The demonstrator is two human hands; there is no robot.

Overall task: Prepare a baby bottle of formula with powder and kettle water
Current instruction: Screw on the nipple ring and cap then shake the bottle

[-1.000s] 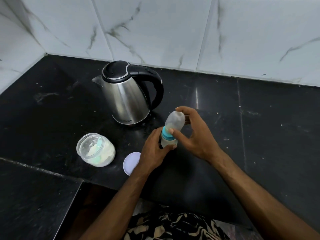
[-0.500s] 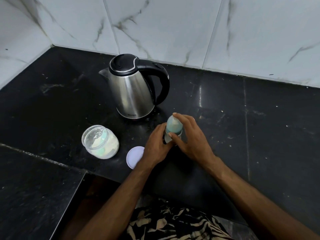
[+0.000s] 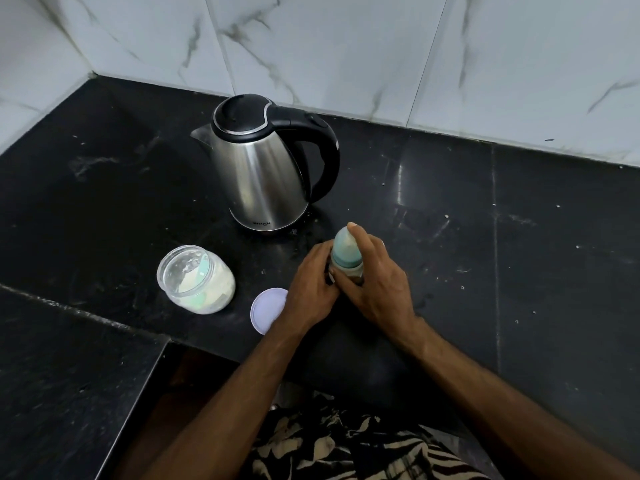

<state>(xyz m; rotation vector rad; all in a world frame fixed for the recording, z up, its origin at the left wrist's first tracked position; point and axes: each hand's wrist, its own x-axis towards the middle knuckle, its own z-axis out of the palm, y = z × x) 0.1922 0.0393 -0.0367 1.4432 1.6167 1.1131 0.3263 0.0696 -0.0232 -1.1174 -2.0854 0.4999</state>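
Ok, I've got both hands on the baby bottle (image 3: 346, 252), standing upright on the black counter (image 3: 519, 237) just in front of the kettle (image 3: 263, 174). Left hand (image 3: 311, 289) is wrapped round the lower body, fingers closed on it. Right hand (image 3: 375, 285) is closed over the teal collar w/ 1 finger up along the clear cap. Can't see the bottle's lower half or what's in it, hands cover it.

Powder jar (image 3: 197, 278) sits open to the left, tilted toward me, w/ what looks like a teal scoop inside. Its lid (image 3: 268, 310) lies flat on the counter, partly under my left wrist.

My read: I'm working the collar, tightening or loosening, can't tell which from here.

Risks: if the collar goes on cross-threaded, it'll prob leak once shaken. Hot kettle water inside plus a loose top = scald on my fingers. Left wrist is right over that lid, so a quick pull back could flick it off the front edge. Jar's open and leaning, an elbow nudge spills powder. Kettle's close behind, knuckles could hit hot steel.
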